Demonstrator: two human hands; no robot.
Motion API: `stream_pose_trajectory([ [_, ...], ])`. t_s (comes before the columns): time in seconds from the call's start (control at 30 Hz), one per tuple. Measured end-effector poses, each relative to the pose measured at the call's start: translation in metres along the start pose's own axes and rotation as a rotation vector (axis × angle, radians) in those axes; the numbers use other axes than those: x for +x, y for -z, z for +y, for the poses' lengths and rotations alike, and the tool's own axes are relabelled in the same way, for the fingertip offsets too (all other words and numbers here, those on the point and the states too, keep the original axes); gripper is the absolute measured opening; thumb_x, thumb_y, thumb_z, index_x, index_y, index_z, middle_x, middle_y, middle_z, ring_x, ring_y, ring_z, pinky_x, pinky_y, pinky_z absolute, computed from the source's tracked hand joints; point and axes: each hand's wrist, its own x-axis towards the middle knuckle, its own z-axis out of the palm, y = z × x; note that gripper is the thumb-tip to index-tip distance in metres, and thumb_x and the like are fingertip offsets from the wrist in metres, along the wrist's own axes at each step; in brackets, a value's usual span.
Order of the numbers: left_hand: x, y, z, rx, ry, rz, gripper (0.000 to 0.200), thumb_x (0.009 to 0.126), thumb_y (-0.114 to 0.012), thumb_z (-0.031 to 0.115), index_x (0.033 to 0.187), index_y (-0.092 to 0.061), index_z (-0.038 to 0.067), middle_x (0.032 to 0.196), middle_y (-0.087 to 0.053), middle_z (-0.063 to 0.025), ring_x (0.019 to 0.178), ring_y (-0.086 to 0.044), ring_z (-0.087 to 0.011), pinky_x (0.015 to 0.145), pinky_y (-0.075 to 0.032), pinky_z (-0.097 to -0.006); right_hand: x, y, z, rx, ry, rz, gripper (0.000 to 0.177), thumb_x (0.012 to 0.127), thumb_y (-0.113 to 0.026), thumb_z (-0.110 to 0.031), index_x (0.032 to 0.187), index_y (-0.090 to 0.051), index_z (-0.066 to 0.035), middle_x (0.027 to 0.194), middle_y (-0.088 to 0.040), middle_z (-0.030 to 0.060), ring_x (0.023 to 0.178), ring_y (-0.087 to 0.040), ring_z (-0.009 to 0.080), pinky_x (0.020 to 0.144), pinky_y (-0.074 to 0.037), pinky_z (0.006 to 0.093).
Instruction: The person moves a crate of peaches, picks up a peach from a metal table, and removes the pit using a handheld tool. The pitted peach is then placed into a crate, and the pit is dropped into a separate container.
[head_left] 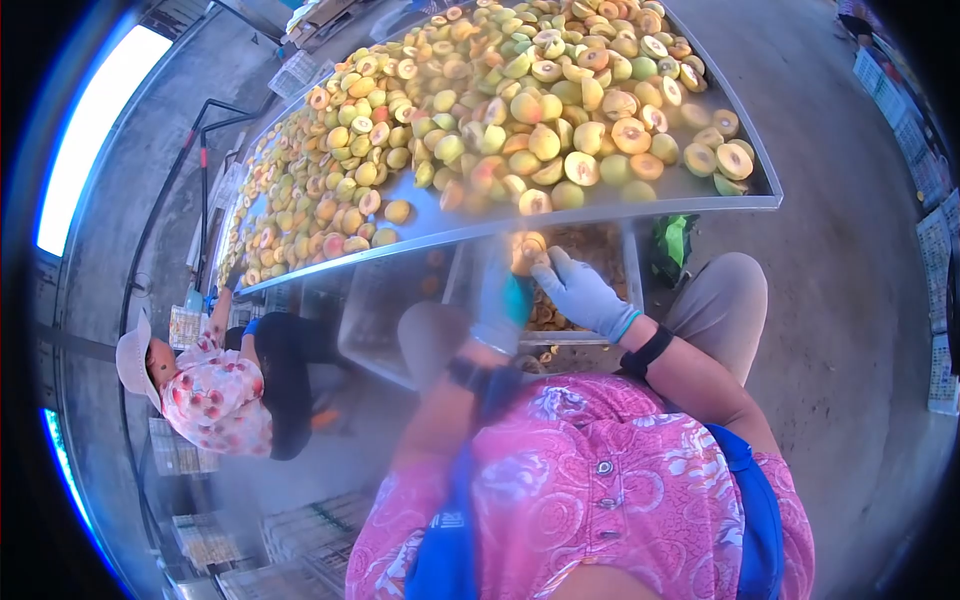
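Both my hands are gloved and meet just below the near edge of a metal-rimmed table heaped with halved peaches. My left hand, in a grey and teal glove, is closed around a peach half. Against that fruit press the bent fingers of my right hand, in a pale grey glove. Whether those fingers grip a small tool is hidden. Under my hands stands a crate with brownish pits or scraps in it.
A co-worker in a cap sits at the left by the table's end. A green bag hangs or lies beside the crate. Stacked crates line the right side, with more at lower left. My knees flank the crate.
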Motion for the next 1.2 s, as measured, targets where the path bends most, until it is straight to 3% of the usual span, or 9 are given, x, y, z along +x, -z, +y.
stream_pose_trajectory([
  [0.1,0.0,-0.002,-0.003,0.171,0.023,0.099,0.047,0.099,-0.047,0.046,0.12,-0.052,0.005,0.102,-0.058,-0.0054,0.09,-0.058,-0.0138,0.083,-0.05,-0.0267,-0.002,0.0,-0.007,-0.002,-0.036,-0.034,0.038,0.099,-0.044,-0.038,0.096,-0.05,-0.001,0.08,-0.061,0.0258,0.077,-0.06,0.0448,0.066,-0.046,0.0487],
  [0.17,0.009,0.002,-0.006,-0.43,0.139,0.05,0.047,0.097,-0.048,0.049,0.113,-0.054,0.005,0.1,-0.059,-0.0054,0.089,-0.059,-0.0137,0.083,-0.051,-0.0282,-0.003,0.002,-0.014,-0.004,-0.073,-0.057,0.033,0.099,-0.048,-0.034,0.095,-0.048,-0.002,0.083,-0.061,0.026,0.082,-0.059,0.0451,0.067,-0.044,0.0485],
  [0.37,0.012,-0.03,0.007,-0.347,0.115,0.302,0.049,0.094,-0.052,0.054,0.106,-0.055,0.007,0.098,-0.06,-0.0047,0.088,-0.06,-0.0168,0.084,-0.053,-0.0339,-0.001,0.003,-0.014,0.037,-0.139,-0.077,0.033,0.099,-0.046,-0.034,0.094,-0.048,-0.001,0.085,-0.061,0.0256,0.082,-0.06,0.0435,0.07,-0.045,0.0462],
  [0.7,0.008,-0.03,0.02,-0.377,0.246,0.243,0.049,0.095,-0.049,0.054,0.097,-0.059,0.006,0.089,-0.061,-0.0048,0.085,-0.061,-0.0165,0.081,-0.054,-0.0336,-0.003,-0.01,0.001,0.169,-0.076,-0.091,0.058,0.101,-0.032,-0.048,0.116,-0.05,0.005,0.091,-0.063,0.0314,0.084,-0.062,0.0461,0.075,-0.048,0.0477],
  [0.77,0.007,-0.028,0.011,0.035,-0.06,0.235,0.051,0.095,-0.048,0.055,0.096,-0.06,0.006,0.087,-0.061,-0.0048,0.084,-0.061,-0.0163,0.078,-0.054,-0.0326,-0.003,-0.01,0.0,0.165,-0.113,-0.094,0.059,0.101,-0.032,-0.049,0.118,-0.05,0.005,0.093,-0.063,0.0313,0.086,-0.062,0.0454,0.078,-0.048,0.0468],
  [0.87,0.006,-0.03,0.011,0.07,-0.046,0.291,0.053,0.096,-0.045,0.056,0.097,-0.061,0.005,0.088,-0.062,-0.0047,0.082,-0.06,-0.015,0.072,-0.052,-0.0292,-0.002,-0.002,-0.007,0.23,-0.105,-0.147,0.062,0.101,-0.03,-0.051,0.121,-0.049,0.004,0.099,-0.063,0.0306,0.092,-0.062,0.0417,0.084,-0.047,0.0439],
  [0.93,0.008,-0.033,0.019,-0.057,0.087,0.325,0.053,0.097,-0.044,0.055,0.097,-0.061,0.005,0.087,-0.062,-0.0043,0.08,-0.06,-0.0142,0.07,-0.052,-0.0283,-0.004,0.001,-0.008,0.27,-0.271,-0.245,0.047,0.103,-0.04,-0.038,0.126,-0.05,0.002,0.108,-0.062,0.0144,0.103,-0.057,0.0211,0.093,-0.044,0.0346],
  [1.07,0.008,-0.028,0.018,0.002,0.076,0.293,0.054,0.098,-0.042,0.054,0.094,-0.063,0.005,0.087,-0.063,-0.0053,0.075,-0.061,-0.0141,0.065,-0.052,-0.0266,-0.007,0.0,-0.011,0.305,-0.152,-0.207,0.062,0.101,-0.032,-0.051,0.121,-0.05,0.005,0.104,-0.062,0.0265,0.096,-0.061,0.0357,0.089,-0.045,0.0408],
  [1.2,0.008,-0.029,0.021,0.163,0.047,0.322,0.059,0.098,-0.039,0.057,0.09,-0.064,0.004,0.083,-0.065,-0.006,0.071,-0.062,-0.015,0.063,-0.052,-0.026,-0.009,0.018,-0.025,0.448,-0.359,-0.385,0.056,0.1,-0.038,-0.05,0.12,-0.052,0.0,0.091,-0.061,0.0105,0.078,-0.058,0.0201,0.072,-0.046,0.031],
])
